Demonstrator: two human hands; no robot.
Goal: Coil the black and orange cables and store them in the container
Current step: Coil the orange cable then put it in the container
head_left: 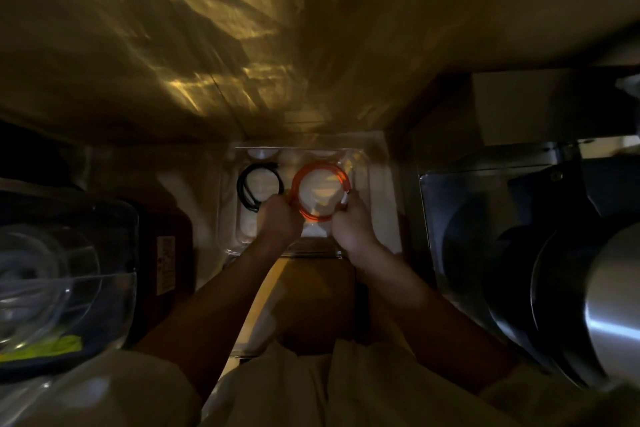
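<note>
A clear plastic container [363, 163] sits in the middle of a dim counter. The black cable [247, 184] lies coiled in its left part. The orange cable [311, 172] forms a round coil in the right part, over or inside the container. My left hand [280, 218] grips the coil's left side with curled fingers. My right hand [353, 225] pinches the coil's right side near its white plug end [345, 199]. How far the coil rests on the container floor I cannot tell.
A glass bowl [65, 274] stands at the left, with a yellow-green item [52, 347] beneath it. Dark pans and a shiny metal pot [609, 305] crowd the right. A wall rises just behind the container.
</note>
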